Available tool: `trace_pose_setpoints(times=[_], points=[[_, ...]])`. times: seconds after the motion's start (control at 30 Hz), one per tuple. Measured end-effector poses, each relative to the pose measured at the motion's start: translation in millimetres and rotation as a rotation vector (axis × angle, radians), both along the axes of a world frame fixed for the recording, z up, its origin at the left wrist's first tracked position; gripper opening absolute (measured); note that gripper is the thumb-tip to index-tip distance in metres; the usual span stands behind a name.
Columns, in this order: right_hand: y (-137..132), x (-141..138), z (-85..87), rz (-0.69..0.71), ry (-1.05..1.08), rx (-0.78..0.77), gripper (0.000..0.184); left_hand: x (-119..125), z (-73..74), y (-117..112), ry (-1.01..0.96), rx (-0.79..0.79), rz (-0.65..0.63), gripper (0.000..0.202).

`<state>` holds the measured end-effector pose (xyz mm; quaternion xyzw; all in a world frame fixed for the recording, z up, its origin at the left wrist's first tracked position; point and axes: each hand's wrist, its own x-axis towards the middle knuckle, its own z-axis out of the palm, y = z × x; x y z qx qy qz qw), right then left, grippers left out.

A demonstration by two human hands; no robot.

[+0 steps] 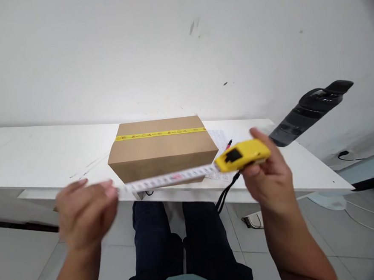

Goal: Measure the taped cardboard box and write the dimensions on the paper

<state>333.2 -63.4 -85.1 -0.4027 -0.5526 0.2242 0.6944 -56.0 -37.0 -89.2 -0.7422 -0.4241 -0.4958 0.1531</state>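
Observation:
My right hand [269, 172] is closed around a yellow tape measure [248, 153] with a black wrist strap hanging below it. From its mouth the white blade [170, 178] runs out to the left, in front of a cardboard box [162, 147]. My left hand [86, 206], somewhat blurred, pinches the free end of the blade. The box lies on a white desk, shut with a strip of yellow printed tape along its top. Whether the blade touches the box's front face, I cannot tell.
A dark water bottle [303, 117] stands at the desk's right end. Beside the box lie a printed paper [218, 137] and a red and black pen [228, 144]. The white desk [40, 154] runs along a wall. My legs [156, 244] are below its front edge.

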Motion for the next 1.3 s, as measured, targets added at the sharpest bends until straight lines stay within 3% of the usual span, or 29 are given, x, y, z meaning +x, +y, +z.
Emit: trace_pose_setpoints(times=[0.03,0.1,0.23,0.33,0.47,0.57,0.8,0.93,1.03,1.3], points=[[10.0,10.7,-1.4,-0.064,0.024,0.021,0.061,-8.6,5.7,18.7,-0.031,0.154,0.074,0.015],[29.0,28.7,-4.2,-0.125,0.051,0.042,0.064,-22.0,16.3,49.7,-0.068,0.252,0.178,0.016],[49.9,43.1,-13.7,-0.145,0.048,0.007,0.06,-38.0,24.4,76.7,-0.127,0.026,0.123,0.015],[51.2,37.0,-19.1,-0.124,0.016,-0.029,0.059,-39.3,23.0,76.6,-0.112,-0.089,0.025,0.018],[49.5,26.4,-17.5,-0.107,-0.042,-0.027,0.059,-25.5,23.5,66.5,0.03,-0.173,-0.106,0.04],[49.9,25.9,-14.7,-0.094,-0.053,-0.018,0.057,-15.1,20.7,57.7,0.04,-0.146,-0.1,0.04],[53.7,37.4,-15.8,-0.082,-0.1,-0.037,0.059,-15.2,3.6,49.1,-0.189,-0.092,-0.072,0.041],[56.5,42.5,-21.9,-0.098,-0.102,-0.025,0.059,-18.4,7.4,47.5,-0.347,-0.32,-0.155,0.036],[58.4,43.5,-23.7,-0.06,-0.059,-0.025,0.06,-22.2,11.5,50.5,-0.443,-0.481,-0.144,0.031],[60.5,45.1,-20.9,-0.028,-0.033,-0.064,0.059,-12.3,19.4,51.5,-0.45,-0.322,-0.138,0.029]])
